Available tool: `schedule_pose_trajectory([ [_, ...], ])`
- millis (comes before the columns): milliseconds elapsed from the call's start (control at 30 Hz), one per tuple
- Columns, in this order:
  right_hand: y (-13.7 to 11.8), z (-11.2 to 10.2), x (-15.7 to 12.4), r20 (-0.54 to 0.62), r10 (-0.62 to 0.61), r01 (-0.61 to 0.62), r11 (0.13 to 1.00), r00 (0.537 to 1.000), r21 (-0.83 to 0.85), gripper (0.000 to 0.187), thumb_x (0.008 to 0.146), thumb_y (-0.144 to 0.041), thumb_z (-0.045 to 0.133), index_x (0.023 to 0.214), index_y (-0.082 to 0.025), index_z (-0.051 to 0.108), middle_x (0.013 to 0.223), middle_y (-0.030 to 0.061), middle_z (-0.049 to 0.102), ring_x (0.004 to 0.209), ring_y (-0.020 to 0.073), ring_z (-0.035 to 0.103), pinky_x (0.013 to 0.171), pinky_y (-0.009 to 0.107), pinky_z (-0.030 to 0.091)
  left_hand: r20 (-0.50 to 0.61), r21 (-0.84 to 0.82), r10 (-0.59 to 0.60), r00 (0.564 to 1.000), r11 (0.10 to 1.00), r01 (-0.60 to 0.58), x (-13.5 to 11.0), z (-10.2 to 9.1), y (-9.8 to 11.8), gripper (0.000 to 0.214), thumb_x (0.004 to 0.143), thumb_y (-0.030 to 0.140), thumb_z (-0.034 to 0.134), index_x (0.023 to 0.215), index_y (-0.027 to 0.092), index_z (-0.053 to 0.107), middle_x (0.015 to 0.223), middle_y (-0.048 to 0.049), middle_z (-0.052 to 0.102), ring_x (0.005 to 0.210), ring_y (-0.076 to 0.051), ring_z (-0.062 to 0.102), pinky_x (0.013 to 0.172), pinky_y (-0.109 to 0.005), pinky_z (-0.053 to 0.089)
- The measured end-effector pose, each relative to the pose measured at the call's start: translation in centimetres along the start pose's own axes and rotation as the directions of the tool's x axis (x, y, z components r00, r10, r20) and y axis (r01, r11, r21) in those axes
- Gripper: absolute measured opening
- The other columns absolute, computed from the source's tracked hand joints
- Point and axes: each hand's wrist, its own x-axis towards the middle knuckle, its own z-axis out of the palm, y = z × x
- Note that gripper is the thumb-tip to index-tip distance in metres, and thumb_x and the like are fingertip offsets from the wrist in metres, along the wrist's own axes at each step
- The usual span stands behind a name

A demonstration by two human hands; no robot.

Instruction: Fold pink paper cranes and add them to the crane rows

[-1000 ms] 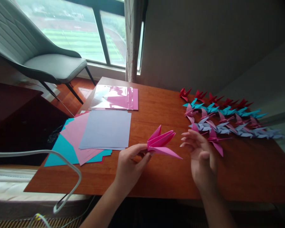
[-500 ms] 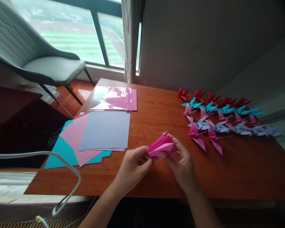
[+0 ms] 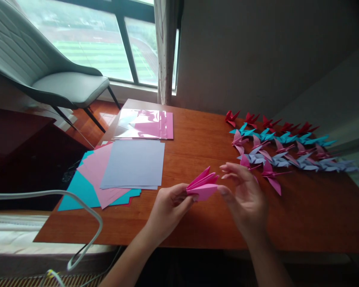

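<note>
A bright pink folded origami paper [image 3: 203, 190], its layers fanned apart, is held above the table in my left hand [image 3: 170, 207]. The thumb and fingers of that hand pinch its left end. My right hand [image 3: 247, 199] stands just to the right of the paper with thumb and fingers apart and nothing between them; its thumb tip is close to the paper's right point, and I cannot tell whether they touch. Behind the right hand, a bright pink paper crane [image 3: 244, 161] is partly hidden. Another bright pink crane [image 3: 271, 177] lies to its right.
Rows of red [image 3: 269, 122], turquoise [image 3: 287, 137], light pink [image 3: 279, 147] and pale lilac cranes [image 3: 305, 162] fill the table's right side. Lilac sheets [image 3: 134, 163] overlap pink and turquoise paper [image 3: 77, 193] at left, below a clear packet [image 3: 142, 124]. A white cable [image 3: 97, 223] hangs in front.
My right hand has let go of the pink folded paper and moved right, its fingers spreading. My left hand keeps its pinch, and the paper's layers stand further apart.
</note>
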Motion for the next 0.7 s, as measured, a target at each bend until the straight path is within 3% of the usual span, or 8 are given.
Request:
schedule_pose_trajectory([
  [33,-0.5,-0.4,0.5,0.028,-0.117,0.119,0.990,0.993,-0.077,0.038,0.088,-0.016,0.072,0.123,-0.028,0.065,0.117,0.0065,0.067,0.107,0.0227,0.063,0.093,0.039,0.053,-0.002,0.027,0.009,1.000,1.000,-0.009,0.0,0.1,0.0,0.016,0.089,0.025,0.067,0.096,0.014,0.075,0.085,-0.0068,0.078,0.075,-0.018,0.072,0.065,-0.021,0.054],
  [67,-1.1,-0.6,1.1,0.136,-0.224,0.243,0.960,0.965,-0.142,0.032,0.088,-0.012,0.071,0.116,-0.026,0.068,0.108,0.0055,0.069,0.102,0.0219,0.064,0.091,0.039,0.053,-0.003,0.049,0.022,1.000,0.999,-0.022,0.1,0.1,0.0,0.015,0.089,0.025,0.067,0.096,0.014,0.075,0.085,-0.0065,0.078,0.076,-0.018,0.073,0.067,-0.021,0.055],
  [100,-1.6,-0.8,1.7,0.283,-0.305,0.362,0.916,0.909,-0.175,0.027,0.088,-0.009,0.069,0.111,-0.024,0.069,0.100,0.0044,0.070,0.095,0.0206,0.064,0.087,0.038,0.052,-0.004,0.067,0.039,0.999,0.997,-0.039,0.1,0.2,0.0,0.015,0.089,0.024,0.067,0.096,0.015,0.076,0.085,-0.0060,0.078,0.076,-0.018,0.073,0.067,-0.021,0.055],
  [167,-2.6,-0.9,2.7,0.520,-0.318,0.492,0.838,0.793,-0.238,0.017,0.092,-0.011,0.067,0.105,-0.020,0.070,0.094,0.0047,0.072,0.090,0.0206,0.063,0.082,0.037,0.050,-0.011,0.101,0.070,0.997,0.993,-0.068,0.2,0.2,-0.1,0.015,0.089,0.023,0.066,0.098,0.016,0.076,0.085,-0.0046,0.077,0.077,-0.018,0.073,0.067,-0.020,0.055],
  [233,-3.1,-0.6,3.4,0.631,-0.265,0.546,0.781,0.729,-0.304,0.008,0.095,-0.017,0.064,0.098,-0.018,0.071,0.093,0.0060,0.073,0.088,0.0215,0.063,0.078,0.037,0.048,-0.024,0.148,0.092,0.995,0.985,-0.088,0.2,0.2,-0.2,0.016,0.089,0.022,0.065,0.099,0.017,0.076,0.082,-0.0033,0.077,0.074,-0.017,0.073,0.064,-0.019,0.054],
  [367,-3.2,-0.1,4.0,0.714,-0.211,0.597,0.725,0.667,-0.344,0.014,0.098,-0.019,0.060,0.090,-0.016,0.072,0.087,0.0055,0.072,0.084,0.0205,0.061,0.073,0.035,0.042,-0.038,0.232,0.124,0.992,0.966,-0.112,0.2,0.2,-0.5,0.017,0.089,0.020,0.065,0.102,0.017,0.077,0.081,-0.0021,0.076,0.071,-0.015,0.071,0.063,-0.018,0.054],
  [533,-3.5,-0.1,4.2,0.746,-0.195,0.606,0.725,0.637,-0.328,0.016,0.098,-0.016,0.059,0.088,-0.016,0.072,0.085,0.0041,0.072,0.084,0.0198,0.059,0.075,0.035,0.039,-0.046,0.274,0.152,0.987,0.952,-0.134,0.1,0.3,-0.6,0.028,0.089,0.017,0.064,0.115,0.018,0.073,0.090,-0.0029,0.077,0.074,-0.014,0.071,0.068,-0.020,0.056],
  [700,-3.9,-0.1,4.3,0.760,-0.164,0.590,0.737,0.629,-0.329,0.017,0.097,-0.017,0.060,0.085,-0.017,0.071,0.083,0.0032,0.071,0.083,0.0195,0.057,0.074,0.035,0.038,-0.038,0.342,0.184,0.982,0.926,-0.160,0.1,0.3,-0.4,0.024,0.087,0.013,0.063,0.107,0.016,0.075,0.085,-0.0021,0.077,0.069,-0.013,0.069,0.063,-0.018,0.053],
])
